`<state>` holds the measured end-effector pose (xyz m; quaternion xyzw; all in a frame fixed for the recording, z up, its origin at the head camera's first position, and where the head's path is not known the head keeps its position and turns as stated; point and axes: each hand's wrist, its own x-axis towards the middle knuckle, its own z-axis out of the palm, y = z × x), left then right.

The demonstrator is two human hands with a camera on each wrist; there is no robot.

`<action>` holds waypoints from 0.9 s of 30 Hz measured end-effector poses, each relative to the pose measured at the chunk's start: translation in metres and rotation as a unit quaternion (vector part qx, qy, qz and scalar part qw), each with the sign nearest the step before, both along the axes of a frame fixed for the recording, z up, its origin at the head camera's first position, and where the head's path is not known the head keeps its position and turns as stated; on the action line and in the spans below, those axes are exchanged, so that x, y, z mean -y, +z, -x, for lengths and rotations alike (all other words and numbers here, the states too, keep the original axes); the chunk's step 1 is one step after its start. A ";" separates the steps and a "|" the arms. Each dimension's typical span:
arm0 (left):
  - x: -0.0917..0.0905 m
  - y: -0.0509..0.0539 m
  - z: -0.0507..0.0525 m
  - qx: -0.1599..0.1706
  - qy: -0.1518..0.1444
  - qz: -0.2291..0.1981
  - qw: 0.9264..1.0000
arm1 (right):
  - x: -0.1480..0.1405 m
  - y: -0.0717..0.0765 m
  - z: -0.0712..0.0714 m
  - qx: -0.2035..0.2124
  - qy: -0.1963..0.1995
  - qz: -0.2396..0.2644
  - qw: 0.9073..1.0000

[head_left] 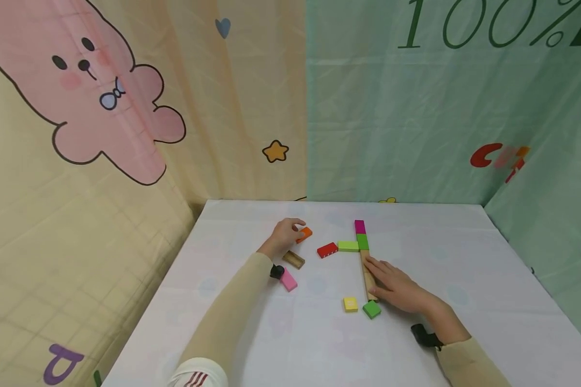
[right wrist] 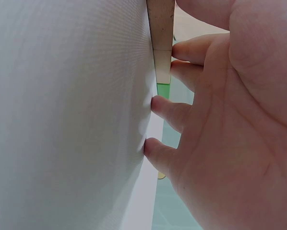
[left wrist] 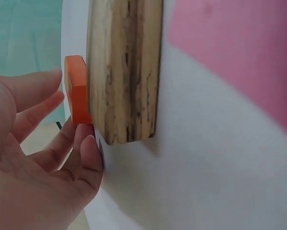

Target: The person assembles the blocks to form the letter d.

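My left hand (head_left: 284, 236) is at an orange block (head_left: 305, 234), its fingers loosely bent around it. In the left wrist view, the two upper fingertips stand slightly apart from the orange block (left wrist: 76, 91), while lower fingers are at its bottom end. My right hand (head_left: 396, 285) rests along a row of wooden blocks (head_left: 368, 279), fingers extended; in the right wrist view, some fingertips touch the side of the wooden blocks (right wrist: 161, 43) and others the tabletop. Beyond the wood, the row continues with a green block (head_left: 362, 242) and a magenta block (head_left: 360, 227).
A light green block (head_left: 348, 246) juts left from the row, touching a red block (head_left: 327, 250). Near my left wrist lie a brown wooden block (head_left: 293, 259) and a pink block (head_left: 289, 280). Yellow (head_left: 351, 305) and green (head_left: 372, 309) blocks lie at the row's near end on the white table (head_left: 310, 344).
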<state>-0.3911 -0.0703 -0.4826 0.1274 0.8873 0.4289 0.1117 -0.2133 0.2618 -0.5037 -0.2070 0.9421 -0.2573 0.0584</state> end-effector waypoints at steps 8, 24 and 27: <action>-0.001 0.002 0.007 0.023 0.019 0.020 0.999 | 0.001 0.000 0.000 -0.009 0.008 0.004 1.000; -0.008 0.005 0.007 0.002 0.031 0.034 0.999 | 0.002 0.003 -0.001 -0.006 0.005 -0.001 1.000; -0.010 0.006 0.005 0.002 0.033 0.033 0.999 | 0.002 0.003 -0.001 -0.003 0.002 -0.001 1.000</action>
